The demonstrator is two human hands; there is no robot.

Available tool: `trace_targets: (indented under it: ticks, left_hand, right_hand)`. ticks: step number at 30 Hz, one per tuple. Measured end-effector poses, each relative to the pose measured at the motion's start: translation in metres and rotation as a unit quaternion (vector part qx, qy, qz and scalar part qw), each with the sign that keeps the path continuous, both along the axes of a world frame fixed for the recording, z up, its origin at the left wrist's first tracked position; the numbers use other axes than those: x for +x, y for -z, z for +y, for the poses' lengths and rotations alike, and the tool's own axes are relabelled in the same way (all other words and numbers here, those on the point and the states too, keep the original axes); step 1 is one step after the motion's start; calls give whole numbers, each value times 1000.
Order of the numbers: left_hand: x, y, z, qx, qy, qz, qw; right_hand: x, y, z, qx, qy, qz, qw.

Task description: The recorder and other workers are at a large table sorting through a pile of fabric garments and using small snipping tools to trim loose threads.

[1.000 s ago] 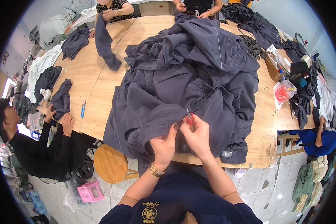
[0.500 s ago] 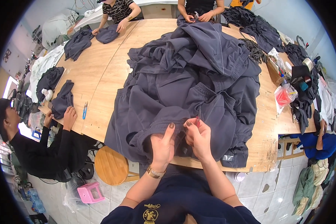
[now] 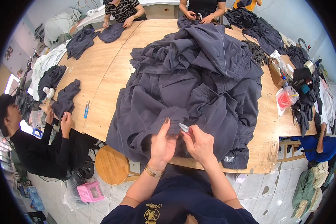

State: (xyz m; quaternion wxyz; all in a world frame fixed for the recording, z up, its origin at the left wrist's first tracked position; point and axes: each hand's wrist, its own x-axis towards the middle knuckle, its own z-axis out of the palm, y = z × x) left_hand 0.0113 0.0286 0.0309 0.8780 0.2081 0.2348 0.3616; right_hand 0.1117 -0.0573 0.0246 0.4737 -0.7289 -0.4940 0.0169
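Observation:
In front of me a heap of dark grey garments (image 3: 175,89) with gathered elastic edges covers the near table. My left hand (image 3: 162,149) is closed on the elastic edge of one dark grey garment (image 3: 167,120), thumb pointing up. Thread snips (image 3: 184,127) are gripped in my right hand (image 3: 201,145), just beside the left. Their metal blades point up and left at the cloth near my left thumb. Most of the snips' handle is hidden by my fingers, and any thread there is too small to make out.
Blue-handled snips (image 3: 86,109) lie on the wooden table (image 3: 100,71). A co-worker in black (image 3: 44,149) sits at the left; others handle dark cloth across the table. A round stool (image 3: 111,164) and a pink stool (image 3: 90,191) stand lower left. A red-filled plastic bag (image 3: 286,98) sits right.
My right hand has turned the snips, whose blades pointed upward before and now slant left toward my left thumb. The left hand keeps its hold. The left co-worker's hands have lifted slightly.

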Motion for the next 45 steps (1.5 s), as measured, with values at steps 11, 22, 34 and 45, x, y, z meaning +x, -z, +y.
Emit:
trace_targets:
  ticks: [11,22,34,45]
  left_hand:
    - [2,-1,-4,68,-41,17,997]
    - [0,1,-6,60,-32,29,997]
    - [2,-11,-6,3,10,2,1000]
    - [2,-2,-15,127,5,16,992]
  right_hand:
    - [2,-5,0,-16,11,-40,999]
    - [7,-5,-1,-18,-9,-61,998]
    - [4,-1,-1,112,-90,403,904]
    - [0,-5,3,71,-60,399,912]
